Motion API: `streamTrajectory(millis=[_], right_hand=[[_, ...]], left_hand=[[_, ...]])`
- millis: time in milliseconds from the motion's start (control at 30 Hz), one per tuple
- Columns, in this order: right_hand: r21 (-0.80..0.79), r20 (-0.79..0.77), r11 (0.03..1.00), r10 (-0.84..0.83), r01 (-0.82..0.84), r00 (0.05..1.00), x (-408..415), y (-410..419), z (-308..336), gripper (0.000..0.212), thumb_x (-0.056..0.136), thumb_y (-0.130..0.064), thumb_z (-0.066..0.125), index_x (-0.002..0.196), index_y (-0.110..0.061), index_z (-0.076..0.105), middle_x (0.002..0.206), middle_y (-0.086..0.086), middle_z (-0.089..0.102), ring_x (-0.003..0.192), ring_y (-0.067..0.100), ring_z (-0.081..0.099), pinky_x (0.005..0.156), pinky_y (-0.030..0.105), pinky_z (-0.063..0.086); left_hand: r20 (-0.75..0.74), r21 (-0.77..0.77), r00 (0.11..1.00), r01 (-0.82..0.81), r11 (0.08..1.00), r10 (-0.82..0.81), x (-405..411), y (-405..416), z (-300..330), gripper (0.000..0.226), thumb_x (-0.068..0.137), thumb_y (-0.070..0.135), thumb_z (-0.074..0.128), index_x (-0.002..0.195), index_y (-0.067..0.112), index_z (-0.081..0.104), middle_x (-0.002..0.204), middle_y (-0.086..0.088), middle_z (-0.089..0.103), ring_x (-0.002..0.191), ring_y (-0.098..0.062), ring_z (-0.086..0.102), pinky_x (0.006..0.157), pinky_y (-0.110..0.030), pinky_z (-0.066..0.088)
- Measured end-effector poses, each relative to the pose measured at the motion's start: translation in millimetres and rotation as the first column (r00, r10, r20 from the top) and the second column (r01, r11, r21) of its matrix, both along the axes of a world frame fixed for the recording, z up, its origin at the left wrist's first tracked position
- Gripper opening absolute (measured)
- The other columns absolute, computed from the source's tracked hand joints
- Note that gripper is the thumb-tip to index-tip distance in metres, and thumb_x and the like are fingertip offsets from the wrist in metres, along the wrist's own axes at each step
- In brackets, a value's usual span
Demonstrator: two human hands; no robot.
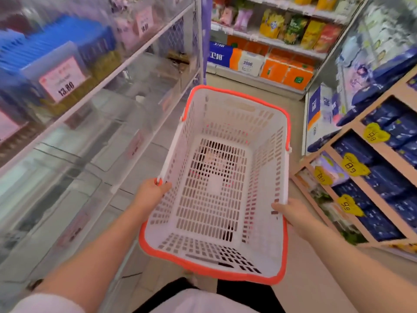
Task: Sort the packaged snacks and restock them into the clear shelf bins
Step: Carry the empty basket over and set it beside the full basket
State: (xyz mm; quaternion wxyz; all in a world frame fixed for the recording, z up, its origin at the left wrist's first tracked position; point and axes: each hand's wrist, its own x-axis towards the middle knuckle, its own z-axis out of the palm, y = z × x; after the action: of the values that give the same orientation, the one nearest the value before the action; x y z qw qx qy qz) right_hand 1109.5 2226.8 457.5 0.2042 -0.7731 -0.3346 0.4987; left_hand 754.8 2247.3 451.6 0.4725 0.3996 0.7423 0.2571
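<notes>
From the head view I have the basket (216, 184), white perforated plastic with an orange rim, carried level in front of me over the aisle floor, and I see nothing in it: no packaged snacks lie inside. My left hand (152, 192) is curled over the left rim near the handle pivot, and my right hand (291, 211) grips the right rim, thumb inside the wall. The clear shelf bins (126, 114) run along the rack on my left; the upper ones hold blue packets (52, 48) and some gold-wrapped goods, while the lower ones look largely bare, though motion blur keeps me from being sure. My judgement is that the step in hand is carrying the basket off for more stock or setting it down, so I would keep both grips even so the basket does not tip, hold its left edge off the rack's front rail, and check which bins are low before loading. For writing: a pink price tag (62, 79) on the nearest upper bin reads 13.80, and a second pink tag further along seems to read 10.80 but is smeared. On the end shelf ahead, a blue pack (220, 55) carries Chinese characters and a white tissue pack (248, 63) shows 2000. Yellow tags (353, 166) on the wooden shelf at right read about 8.9 and 9.9.
</notes>
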Motion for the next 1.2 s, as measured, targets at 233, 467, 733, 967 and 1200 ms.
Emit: streamTrajectory(millis=[233,467,733,967,1200], right_hand=[[-0.121,-0.033,0.981,0.15,-0.153,0.988,33.8,139.4,-28.7,0.028,0.087,0.0,0.055,0.115,0.002,0.056,0.093,0.015,0.067,0.08,0.028,0.066,0.064,0.032,0.054],[-0.063,-0.062,0.939,0.335,-0.339,0.94,54.7,248.1,-40.4,0.034,0.091,-0.019,0.057,0.122,-0.004,0.053,0.097,0.011,0.067,0.08,0.025,0.066,0.065,0.032,0.053],[-0.038,-0.007,0.969,0.244,-0.244,0.97,46.0,316.5,-68.8,0.032,0.09,-0.01,0.055,0.122,-0.004,0.054,0.1,0.015,0.064,0.079,0.03,0.063,0.059,0.029,0.053],[-0.141,0.03,0.868,0.484,-0.476,0.875,34.8,248.7,-87.7,0.035,0.085,0.0,0.055,0.12,-0.003,0.051,0.112,0.024,0.061,0.098,0.039,0.062,0.085,0.055,0.051],[-0.172,-0.057,0.802,0.572,-0.573,0.818,-1.2,156.5,-118.1,0.022,0.085,0.007,0.052,0.105,-0.001,0.053,0.109,0.023,0.063,0.097,0.037,0.062,0.084,0.053,0.052]], left_hand=[[0.02,-0.044,0.975,-0.218,0.975,0.219,38.7,70.7,-26.2,0.015,0.086,0.026,0.064,0.074,0.018,0.06,0.076,-0.007,0.064,0.065,-0.02,0.058,0.06,-0.029,0.045],[-0.009,-0.113,0.931,-0.363,0.925,0.364,72.0,97.3,-24.4,0.021,0.087,0.026,0.062,0.095,0.006,0.065,0.085,-0.012,0.066,0.076,-0.026,0.062,0.067,-0.032,0.049],[-0.058,-0.166,0.915,-0.403,0.9,0.399,97.0,62.5,-24.4,0.006,0.082,0.02,0.067,0.079,0.015,0.067,0.08,-0.008,0.067,0.075,-0.024,0.063,0.074,-0.035,0.051],[-0.463,-0.166,0.817,-0.462,0.871,0.345,133.0,-7.4,-42.3,0.037,0.09,0.011,0.05,0.126,0.006,0.045,0.113,-0.022,0.059,0.099,-0.036,0.059,0.068,-0.032,0.045],[-0.208,-0.177,0.948,-0.279,0.944,0.241,227.9,-56.5,-84.2,0.035,0.094,0.021,0.051,0.126,0.008,0.052,0.135,-0.01,0.05,0.122,-0.024,0.048,0.1,-0.025,0.031]])
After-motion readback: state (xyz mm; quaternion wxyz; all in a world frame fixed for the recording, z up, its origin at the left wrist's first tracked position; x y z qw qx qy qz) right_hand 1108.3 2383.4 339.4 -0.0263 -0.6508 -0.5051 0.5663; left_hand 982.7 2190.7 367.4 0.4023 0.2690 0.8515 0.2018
